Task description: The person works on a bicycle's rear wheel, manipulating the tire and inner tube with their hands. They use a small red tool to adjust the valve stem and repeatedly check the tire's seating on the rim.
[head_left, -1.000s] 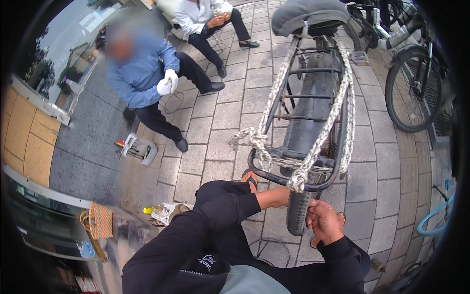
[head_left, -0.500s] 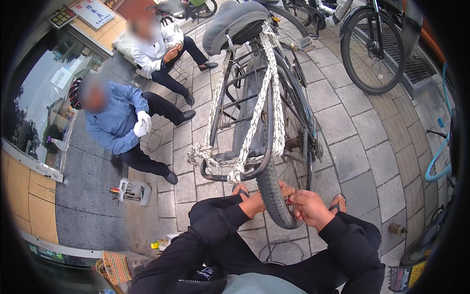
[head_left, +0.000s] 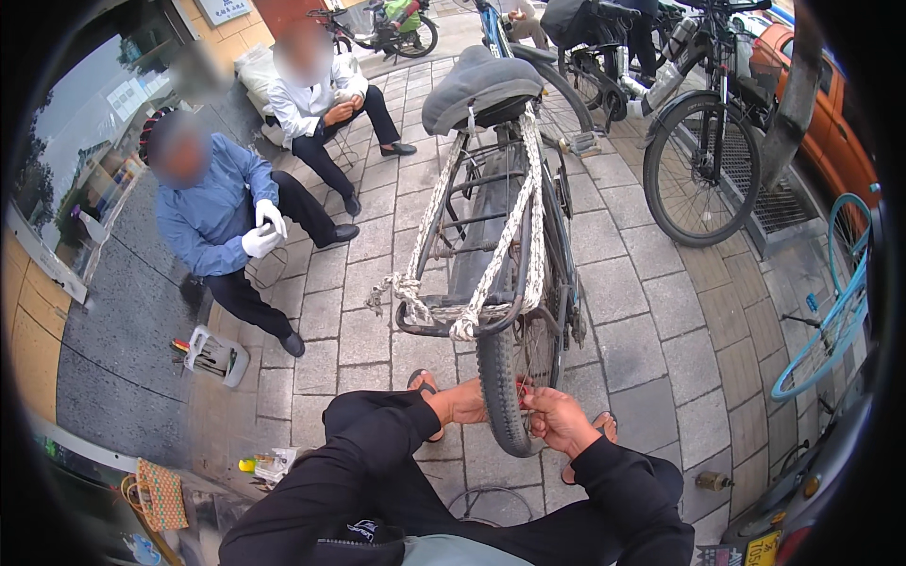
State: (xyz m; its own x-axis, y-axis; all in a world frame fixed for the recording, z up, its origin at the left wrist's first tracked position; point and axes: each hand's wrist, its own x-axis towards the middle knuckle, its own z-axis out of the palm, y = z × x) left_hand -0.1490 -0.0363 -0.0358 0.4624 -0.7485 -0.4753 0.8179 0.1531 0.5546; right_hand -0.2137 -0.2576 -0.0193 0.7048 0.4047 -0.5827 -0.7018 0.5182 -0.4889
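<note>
The rear wheel of a bicycle, with a black knobbly tyre [head_left: 497,391], stands upright between my knees. My left hand [head_left: 462,402] reaches in from the tyre's left side; its fingers are mostly hidden behind the tyre. On the right side, my right hand [head_left: 559,420] is closed, with thumb and fingertips pinched together by the rim and spokes. A small reddish spot shows at the fingertips, too small to name. Above the wheel is a black metal rear rack [head_left: 491,325], wound with white rope [head_left: 500,255]. A grey padded saddle [head_left: 481,90] sits beyond it.
Two seated people are at the left, one in a blue jacket [head_left: 212,203] and white gloves. A white tool holder [head_left: 217,357] stands near them. A small metal canister [head_left: 714,481], a blue wheel rim [head_left: 826,335] and a parked bicycle [head_left: 703,170] are at the right.
The view has shifted, so more of the right side shows. Both my hands stay at the wheel; my left fingers show less past the tyre. The blue-jacketed person's gloved hands have moved slightly.
</note>
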